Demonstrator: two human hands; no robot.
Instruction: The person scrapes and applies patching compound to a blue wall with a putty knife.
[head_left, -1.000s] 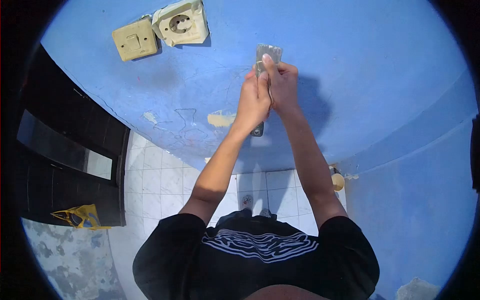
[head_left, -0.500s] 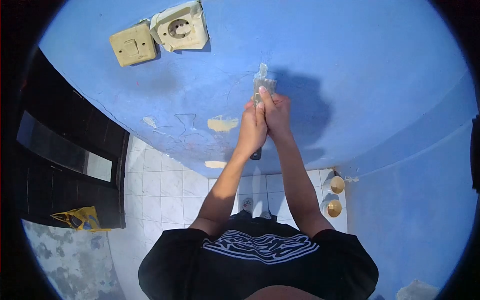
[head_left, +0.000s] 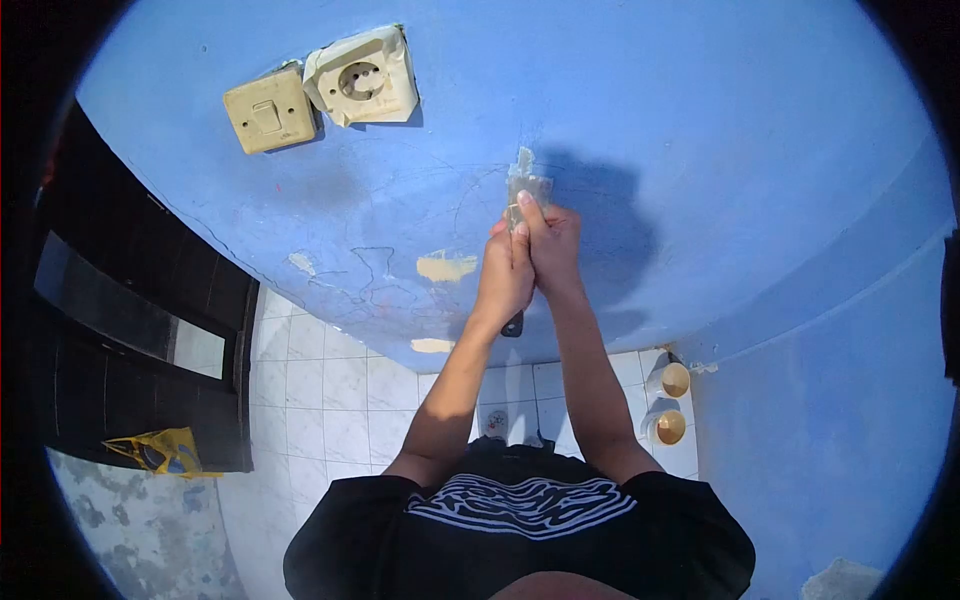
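Head view: left hand and right hand were both clamped around a grey metal putty scraper, its blade flat against the blue plastered wall. One pale scraped streak showed above the blade; flaked patches lower left appeared untouched.

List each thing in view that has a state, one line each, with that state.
Scraper: gripped in both hands, blade against the wall.
Left hand: closed on scraper.
Right hand: closed on scraper.
Wall: cracked, paint chipped.
Socket: loose, tilted.
Switch: mounted.
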